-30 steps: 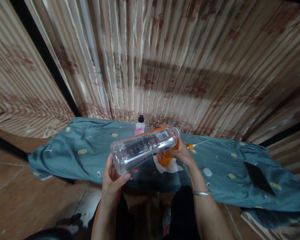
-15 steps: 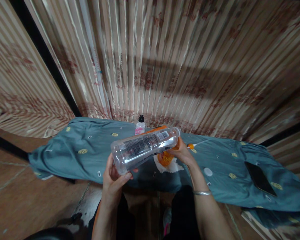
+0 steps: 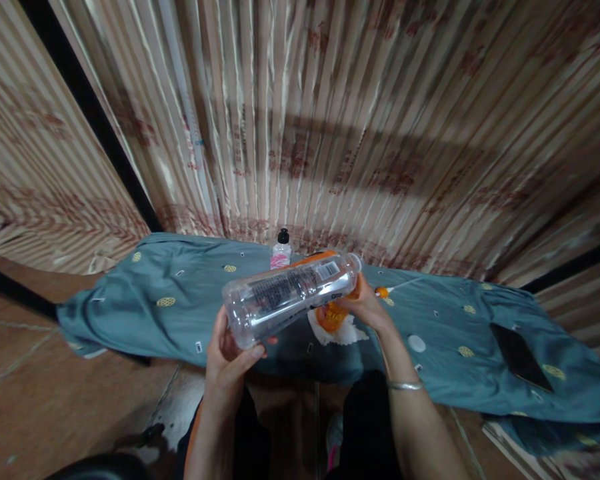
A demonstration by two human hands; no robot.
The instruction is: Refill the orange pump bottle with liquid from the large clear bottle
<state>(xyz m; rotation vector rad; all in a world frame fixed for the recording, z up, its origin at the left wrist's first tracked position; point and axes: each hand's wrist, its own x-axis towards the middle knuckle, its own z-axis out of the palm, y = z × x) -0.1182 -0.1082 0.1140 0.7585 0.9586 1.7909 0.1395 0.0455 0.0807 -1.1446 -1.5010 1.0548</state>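
A clear plastic bottle (image 3: 290, 297) with a printed label lies nearly level in the air, its base toward me and its neck pointing away to the right. My left hand (image 3: 227, 360) cups the bottle's base from below. My right hand (image 3: 365, 305) is closed around an orange piece (image 3: 330, 315) under the bottle's neck, above a white cloth (image 3: 343, 331) on the blue-green sheet (image 3: 145, 307). What the orange piece is cannot be told; the bottle hides most of it.
A small bottle with a black cap and pink label (image 3: 281, 251) stands at the sheet's far edge. An orange cap (image 3: 381, 292), a white lid (image 3: 417, 343) and a dark phone (image 3: 519, 357) lie on the sheet to the right. Striped curtains (image 3: 330, 133) hang behind. Brown tiled floor (image 3: 55, 393) lies at left.
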